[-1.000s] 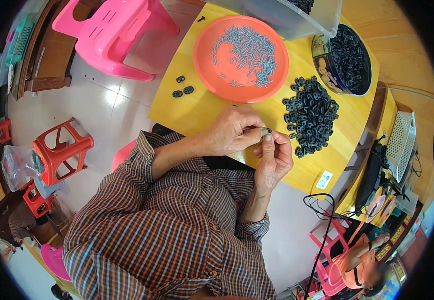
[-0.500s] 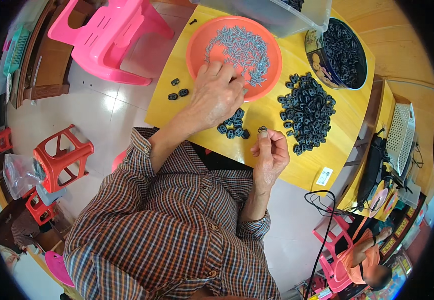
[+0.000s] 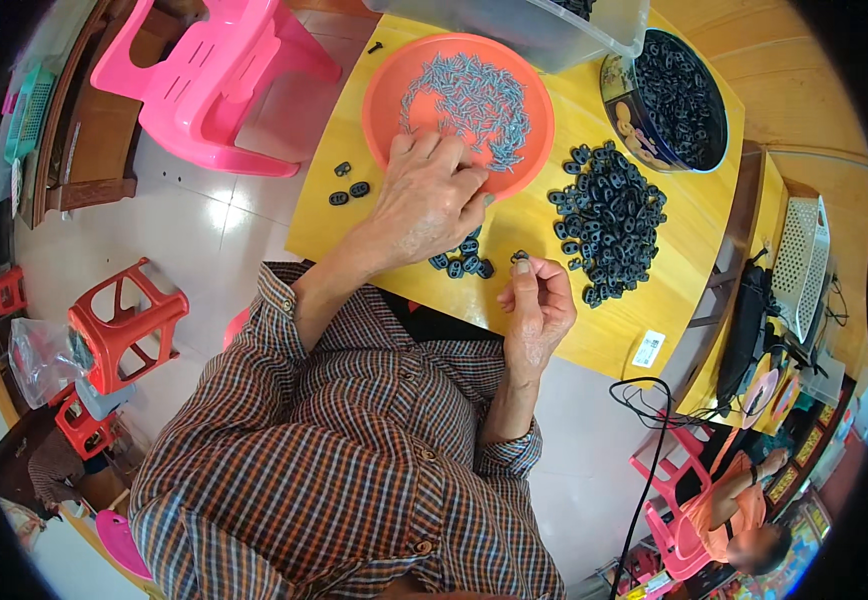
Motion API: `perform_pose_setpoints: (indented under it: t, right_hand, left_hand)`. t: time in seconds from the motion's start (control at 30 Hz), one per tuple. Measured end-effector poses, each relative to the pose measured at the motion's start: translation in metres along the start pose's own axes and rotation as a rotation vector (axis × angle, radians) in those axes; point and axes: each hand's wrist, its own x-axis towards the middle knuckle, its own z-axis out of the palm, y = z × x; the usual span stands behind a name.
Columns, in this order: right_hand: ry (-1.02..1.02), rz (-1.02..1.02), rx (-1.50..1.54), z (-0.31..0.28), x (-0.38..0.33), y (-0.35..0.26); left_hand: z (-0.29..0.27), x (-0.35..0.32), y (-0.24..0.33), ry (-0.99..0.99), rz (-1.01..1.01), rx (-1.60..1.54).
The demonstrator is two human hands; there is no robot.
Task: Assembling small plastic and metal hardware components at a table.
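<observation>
My left hand (image 3: pixel 428 196) is over the near rim of an orange-red round tray (image 3: pixel 382 104). Its fingers are curled, and whatever they hold is hidden. Many small silvery screws (image 3: pixel 469 95) lie spread in the tray. My right hand (image 3: pixel 540 305) pinches a small black plastic part (image 3: pixel 520 256) between thumb and forefinger, just above the table. A small group of black two-holed parts (image 3: pixel 462 264) lies between my hands, partly covered by the left one. To the right of my right hand is a big heap of the same black parts (image 3: pixel 614 225).
On the yellow table (image 3: pixel 574 335) stand a round tin (image 3: pixel 679 105) of black parts and a clear plastic bin (image 3: pixel 514 30). A few loose black parts (image 3: pixel 340 198) lie at the left. A pink chair (image 3: pixel 204 85) and red stool (image 3: pixel 126 325) stand left. A seated person (image 3: pixel 729 515) is lower right.
My left hand has drawn back slightly from the screws toward the tray's near rim, now covering more of the small group of parts. My right hand keeps its pinch nearly in place.
</observation>
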Motion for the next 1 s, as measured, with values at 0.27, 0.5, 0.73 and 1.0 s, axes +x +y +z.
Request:
perform_pose_setpoints:
  t: [0.27,0.5,0.73,1.0]
  right_hand:
    - [0.003,0.004,-0.007,0.0,0.0,0.0]
    - [0.001,-0.01,-0.007,0.0,0.0,0.001]
    - [0.023,0.081,0.091,-0.004,0.001,-0.002]
    - [0.002,0.072,0.206,-0.009,-0.002,-0.005]
  left_hand:
    - [-0.005,-0.002,-0.002,-0.026,-0.049,-0.129]
    - [-0.005,-0.003,0.0,-0.074,-0.101,-0.211]
    - [-0.002,-0.002,0.009,0.083,-0.024,-0.308]
    - [-0.005,-0.009,0.028,-0.211,-0.423,-1.162]
